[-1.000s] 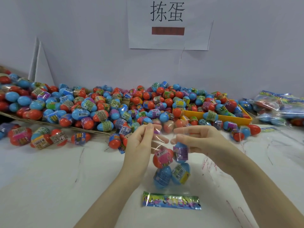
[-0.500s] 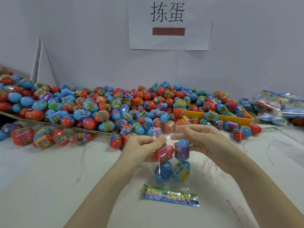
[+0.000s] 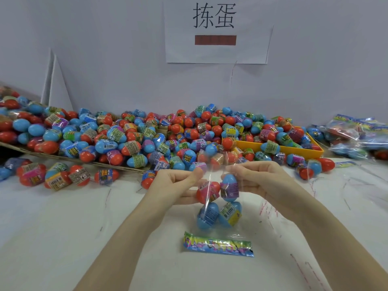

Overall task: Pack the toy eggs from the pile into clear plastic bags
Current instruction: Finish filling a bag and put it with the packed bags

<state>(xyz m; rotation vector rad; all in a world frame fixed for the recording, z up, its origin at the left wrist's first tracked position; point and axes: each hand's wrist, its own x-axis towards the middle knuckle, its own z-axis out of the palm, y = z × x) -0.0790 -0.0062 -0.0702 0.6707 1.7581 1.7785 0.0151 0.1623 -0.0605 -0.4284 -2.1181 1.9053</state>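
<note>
Clear plastic bag [image 3: 218,204], held upright over the white table [image 3: 52,238], pinched at its top by left hand [image 3: 174,185] and right hand [image 3: 260,181]. Contents: four toy eggs, two above two, with a red egg [image 3: 206,192] and a blue egg [image 3: 230,186] on top. Colourful header strip [image 3: 218,246], flat, just near of the bag. Pile of red-and-blue eggs [image 3: 147,139], far side, spanning left to centre. Yellow tray [image 3: 294,148], far right, holding eggs. Filled bags [image 3: 357,135], far right edge. Paper sign [image 3: 216,30] on the wall.

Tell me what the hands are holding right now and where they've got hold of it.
Both hands hold one clear plastic bag with four toy eggs in it. The left hand and the right hand each pinch its open top edge, one at either side.
</note>
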